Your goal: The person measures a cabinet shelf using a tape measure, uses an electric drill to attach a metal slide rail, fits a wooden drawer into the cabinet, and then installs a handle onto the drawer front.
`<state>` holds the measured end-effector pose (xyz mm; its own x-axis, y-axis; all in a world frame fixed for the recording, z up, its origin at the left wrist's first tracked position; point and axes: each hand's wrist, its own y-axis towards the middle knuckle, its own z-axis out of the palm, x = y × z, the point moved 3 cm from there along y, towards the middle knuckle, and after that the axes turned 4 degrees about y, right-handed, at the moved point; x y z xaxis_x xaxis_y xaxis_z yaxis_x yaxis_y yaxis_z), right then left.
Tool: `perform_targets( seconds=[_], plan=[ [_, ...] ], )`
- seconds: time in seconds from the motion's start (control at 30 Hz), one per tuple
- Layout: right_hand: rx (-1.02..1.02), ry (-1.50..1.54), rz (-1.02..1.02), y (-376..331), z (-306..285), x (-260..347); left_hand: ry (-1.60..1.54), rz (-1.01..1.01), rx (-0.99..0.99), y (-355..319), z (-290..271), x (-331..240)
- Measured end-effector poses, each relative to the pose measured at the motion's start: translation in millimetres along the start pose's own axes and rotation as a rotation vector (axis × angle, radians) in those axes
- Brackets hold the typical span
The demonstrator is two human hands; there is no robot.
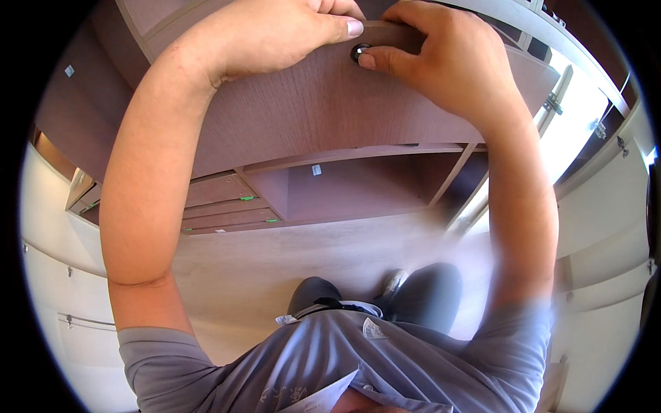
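A wide brown wood-grain panel (323,107) stretches in front of me at the top of the view. My left hand (289,31) grips its upper edge, thumb on the near face and fingers curled at the edge, partly cut off by the frame. Just to the right, my right hand (441,58) pinches the same edge, its fingers over the far side. The right thumb presses on a small round black fitting (359,52) set in the panel near that edge. What the fingers touch behind the panel is hidden.
Below the panel are an open brown cabinet compartment (365,182) and drawers (220,199) with green tabs. A white door (568,131) with metal hinges stands open at right. White panels (62,275) with small fittings line the left side. Pale flooring (241,261) lies underfoot.
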<state>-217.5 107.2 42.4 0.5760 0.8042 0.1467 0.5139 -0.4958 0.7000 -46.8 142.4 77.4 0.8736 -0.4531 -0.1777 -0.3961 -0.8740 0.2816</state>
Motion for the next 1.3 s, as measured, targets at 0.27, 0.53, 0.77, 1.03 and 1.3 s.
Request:
perform_targets(
  seconds=[0.27,0.53,0.77,1.03,1.3],
  plan=[
    [0.005,-0.012,0.055,0,-2,7,-0.144,-0.197,-0.038,14,4,21],
    [-0.077,-0.059,-0.241,-8,0,-11,-0.622,-0.065,-0.076,5,4,34],
    [-0.011,-0.06,-0.029,-7,-11,11,-0.282,-0.001,-0.129,-27,-16,36],
    [-0.044,-0.121,-0.24,-9,2,-19,0.171,0.127,-0.222,-40,7,19],
    [-0.15,-0.2,-0.217,-35,-4,-30,0.2,0.032,-0.182,-24,13,-12]
  ],
)
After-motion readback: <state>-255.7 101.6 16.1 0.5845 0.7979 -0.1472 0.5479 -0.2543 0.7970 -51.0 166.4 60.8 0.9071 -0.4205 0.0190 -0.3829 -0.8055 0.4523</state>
